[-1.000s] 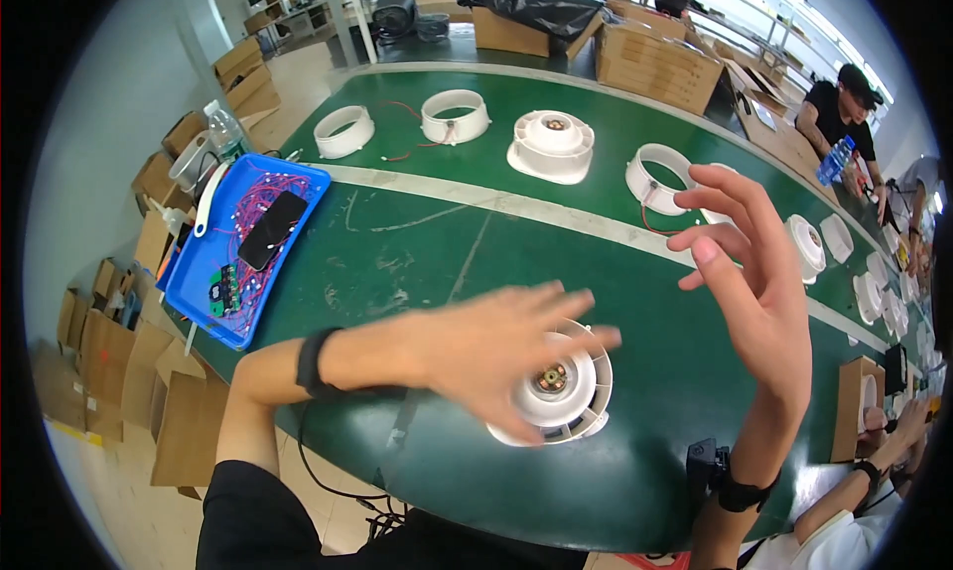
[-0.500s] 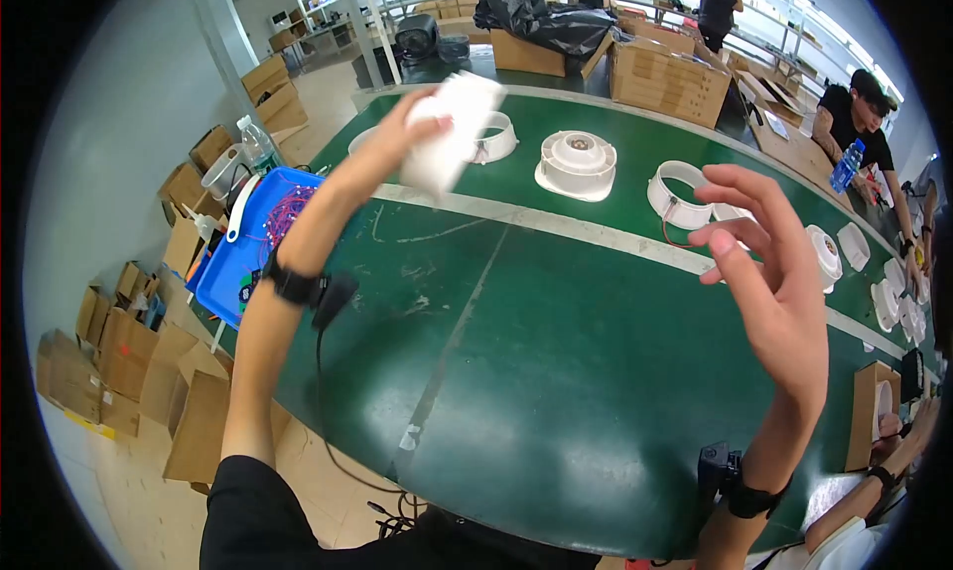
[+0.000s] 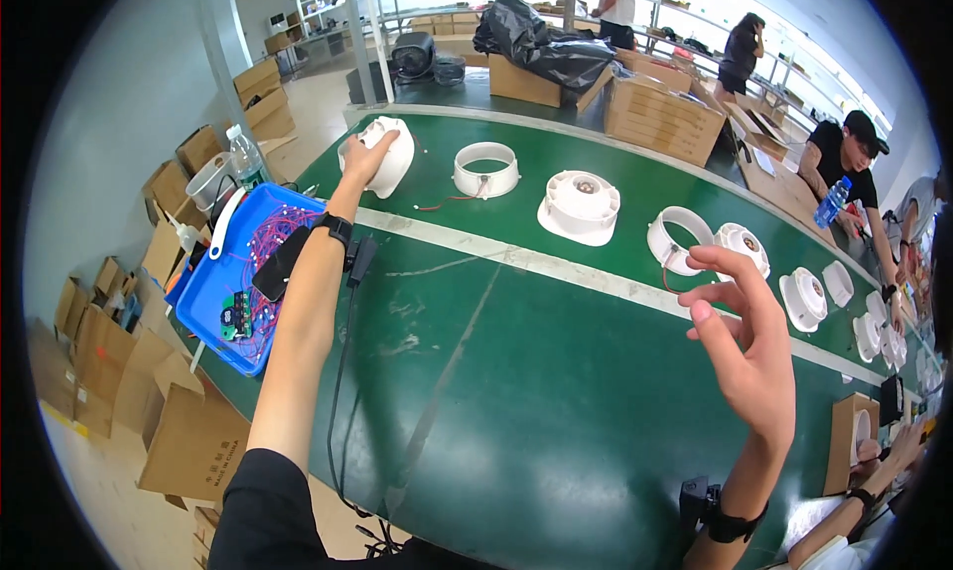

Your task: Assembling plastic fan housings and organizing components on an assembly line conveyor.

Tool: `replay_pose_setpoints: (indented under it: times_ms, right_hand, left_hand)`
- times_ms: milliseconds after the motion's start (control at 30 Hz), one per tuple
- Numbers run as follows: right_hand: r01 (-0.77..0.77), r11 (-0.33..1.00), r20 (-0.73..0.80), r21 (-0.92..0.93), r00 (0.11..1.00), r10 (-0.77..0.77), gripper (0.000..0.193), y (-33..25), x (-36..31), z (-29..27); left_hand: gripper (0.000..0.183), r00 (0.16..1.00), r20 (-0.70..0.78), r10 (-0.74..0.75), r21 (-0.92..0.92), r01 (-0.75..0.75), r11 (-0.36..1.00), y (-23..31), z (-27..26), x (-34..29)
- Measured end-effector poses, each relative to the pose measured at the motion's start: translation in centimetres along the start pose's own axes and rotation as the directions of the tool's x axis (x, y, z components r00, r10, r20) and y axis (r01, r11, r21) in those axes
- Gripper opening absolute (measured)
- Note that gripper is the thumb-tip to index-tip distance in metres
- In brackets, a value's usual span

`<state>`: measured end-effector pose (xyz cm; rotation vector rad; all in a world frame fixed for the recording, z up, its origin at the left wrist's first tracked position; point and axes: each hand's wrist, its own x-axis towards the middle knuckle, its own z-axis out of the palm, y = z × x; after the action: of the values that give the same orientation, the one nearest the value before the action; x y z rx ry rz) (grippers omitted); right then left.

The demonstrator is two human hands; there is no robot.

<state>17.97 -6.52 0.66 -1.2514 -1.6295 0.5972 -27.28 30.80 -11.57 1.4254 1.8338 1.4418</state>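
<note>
Head view: left hand (image 3: pixel 367 160) out at the far left of the desk (image 3: pixel 556 421), arm stretched; fingers spread and bent over a white round housing (image 3: pixel 401 161), which it has hold of from the near side; the housing sits tilted at the desk's far-left end, beyond the pale strip (image 3: pixel 516 258); whether it bears on the desk or on something under it, cannot tell; right hand (image 3: pixel 752 347) raised over the right side, fingers loosely curled, thumb apart, grasp empty; it overlaps in view a white ring (image 3: pixel 663 246), contact not apparent; along the far side, left to right after the held piece: another white ring (image 3: pixel 498 185) with a red wire (image 3: pixel 444 206), then a second housing (image 3: pixel 579 215) standing on its base; blue tray (image 3: pixel 204 292) at left, near the left forearm, with a black phone (image 3: pixel 279 266), a green circuit board (image 3: pixel 236 318) and tangled purplish wires (image 3: pixel 266 319) inside; clear bottle (image 3: pixel 244 160) just beyond it; at far right, a co-worker in black (image 3: pixel 866 168) by a blue bottle (image 3: pixel 830 205).
</note>
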Motion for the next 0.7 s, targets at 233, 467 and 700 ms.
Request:
replay_pose_setpoints:
  times_ms: [233, 467, 700]
  right_hand:
    - [-0.013, 0.999, 0.038, -0.043, 0.999, 0.014, 0.037, 0.4, 0.4, 0.3]
    - [0.012, 0.995, 0.13, -0.099, 0.992, 0.001, 0.037, 0.3, 0.2, 0.3]
    - [0.057, 0.998, 0.094, -0.029, 0.994, -0.054, 0.039, -0.2, 0.3, 1.1]
  left_hand:
    - [0.105, 0.942, 0.276, 0.192, 0.584, -0.323, 0.745, 1.7, 3.5, -3.7]
    - [0.087, 0.843, 0.188, 0.504, 0.681, -0.482, 0.552, -0.4, 4.5, -2.5]
    - [0.074, 0.919, 0.271, 0.285, 0.617, -0.393, 0.682, -0.7, 2.8, -3.0]
